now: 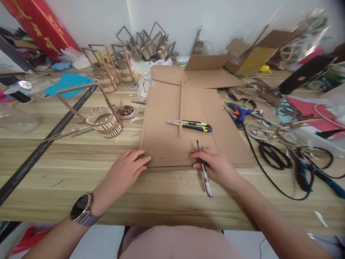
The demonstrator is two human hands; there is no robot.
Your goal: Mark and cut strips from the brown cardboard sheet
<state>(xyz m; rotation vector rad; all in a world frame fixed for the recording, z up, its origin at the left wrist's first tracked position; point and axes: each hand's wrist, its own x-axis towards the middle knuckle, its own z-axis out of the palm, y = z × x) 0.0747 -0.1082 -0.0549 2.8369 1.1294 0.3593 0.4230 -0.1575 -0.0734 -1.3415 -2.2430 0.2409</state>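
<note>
A large flattened cardboard sheet (164,144) lies in front of me on the wooden table. My left hand (129,167) rests at its near left corner, fingers stretched out and apart, holding nothing. At the sheet's near edge, right of the middle, my right hand (212,163) holds a black pen (205,176); the pen's dark end points away from me. On the cardboard lies a yellow and black utility knife (195,126) with its blade out. A narrow cardboard strip (181,102) lies lengthwise by the blade.
Left of the sheet stands a small slatted basket (105,122) with a tall handle, beside a dish of brown nuts (126,110). More such baskets (149,46) are at the back. To the right are a blue glue gun (239,110), its black cord (269,183) and pliers (303,172).
</note>
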